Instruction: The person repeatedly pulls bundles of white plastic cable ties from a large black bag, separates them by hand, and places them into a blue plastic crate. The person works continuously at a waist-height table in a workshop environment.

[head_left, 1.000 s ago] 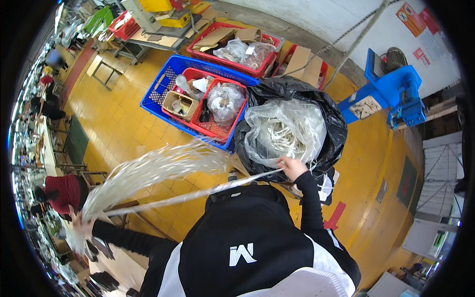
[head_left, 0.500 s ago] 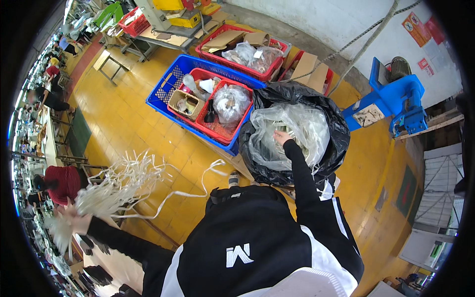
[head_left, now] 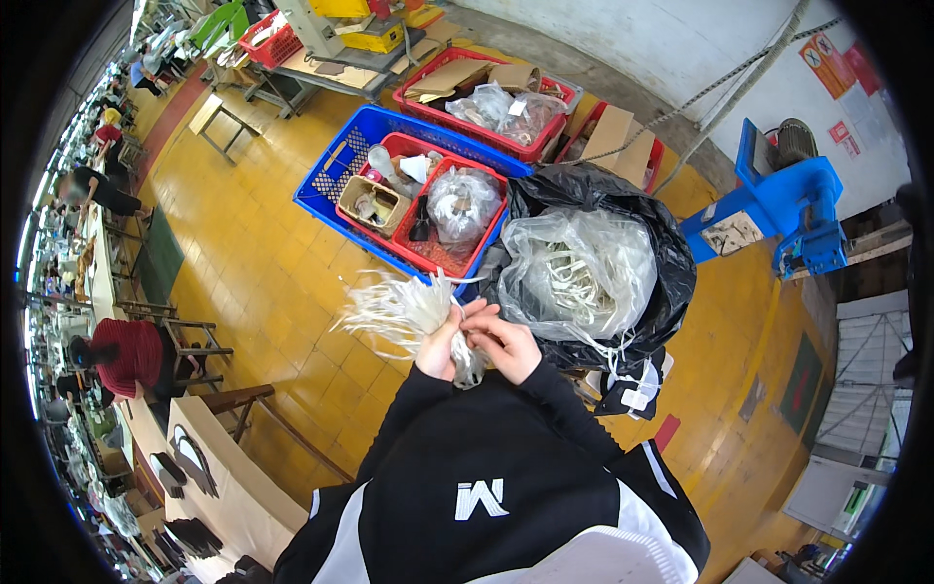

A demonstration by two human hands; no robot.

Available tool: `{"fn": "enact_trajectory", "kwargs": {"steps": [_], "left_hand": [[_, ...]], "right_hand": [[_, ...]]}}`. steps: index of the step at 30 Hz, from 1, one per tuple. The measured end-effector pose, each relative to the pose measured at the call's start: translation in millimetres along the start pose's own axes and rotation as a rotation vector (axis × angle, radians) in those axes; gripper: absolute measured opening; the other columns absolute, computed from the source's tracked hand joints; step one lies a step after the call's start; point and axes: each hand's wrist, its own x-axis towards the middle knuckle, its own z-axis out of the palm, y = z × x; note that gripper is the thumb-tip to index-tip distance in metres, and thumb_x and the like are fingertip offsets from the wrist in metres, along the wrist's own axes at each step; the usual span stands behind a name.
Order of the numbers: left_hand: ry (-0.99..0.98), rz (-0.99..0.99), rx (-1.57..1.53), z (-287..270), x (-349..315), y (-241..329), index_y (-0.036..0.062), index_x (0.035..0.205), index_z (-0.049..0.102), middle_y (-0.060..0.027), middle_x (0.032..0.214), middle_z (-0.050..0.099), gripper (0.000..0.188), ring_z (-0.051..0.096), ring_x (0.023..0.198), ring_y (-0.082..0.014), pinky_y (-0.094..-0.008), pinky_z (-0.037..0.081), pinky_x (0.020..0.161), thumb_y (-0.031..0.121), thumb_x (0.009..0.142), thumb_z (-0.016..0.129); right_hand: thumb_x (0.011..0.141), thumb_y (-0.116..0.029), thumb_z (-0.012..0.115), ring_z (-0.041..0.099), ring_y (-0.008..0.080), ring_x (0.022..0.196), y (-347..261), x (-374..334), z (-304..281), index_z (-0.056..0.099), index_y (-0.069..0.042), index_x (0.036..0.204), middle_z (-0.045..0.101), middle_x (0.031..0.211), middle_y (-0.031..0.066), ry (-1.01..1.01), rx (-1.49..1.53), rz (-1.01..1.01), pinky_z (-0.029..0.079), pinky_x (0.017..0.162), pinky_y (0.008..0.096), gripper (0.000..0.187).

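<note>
In front of my chest I hold a bundle of thin white strips (head_left: 394,310), their loose ends fanning out to the left. My left hand (head_left: 440,348) is wrapped round the bundle's middle. My right hand (head_left: 509,347) meets it from the right, fingers bent and pinching at the strips; the exact grip is partly hidden. A short tail of the bundle hangs below both hands. Just to the right, more white strips (head_left: 576,282) lie in a clear plastic bag (head_left: 630,248), which lines a black plastic bag (head_left: 671,222).
A blue crate (head_left: 326,175) ahead holds red trays (head_left: 428,261) with a clear bag and small items. Behind are a red crate (head_left: 543,146) and a blue machine (head_left: 778,200). At lower left, a table (head_left: 238,492) bears dark cut pieces. People sit at benches far left.
My left hand has brought the strips in from far left to my chest, where they are bunched. My right hand has left the plastic bag and joined it.
</note>
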Motion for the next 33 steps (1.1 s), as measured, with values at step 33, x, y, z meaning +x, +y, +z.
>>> {"fn": "enact_trajectory", "kwargs": {"steps": [33], "left_hand": [[0.481,0.73,-0.082,-68,-22,123,0.0066,0.104,0.049,0.0016,0.076,0.041,0.026,0.04,0.067,-0.01,-0.0266,0.04,0.071,0.029,0.09,0.051]], "right_hand": [[0.08,-0.025,0.051,0.061,0.0323,0.095,157,-49,-208,0.065,-0.016,0.099,0.062,0.104,0.012,0.797,-0.894,1.296,0.049,0.077,0.0414,0.026]]}}
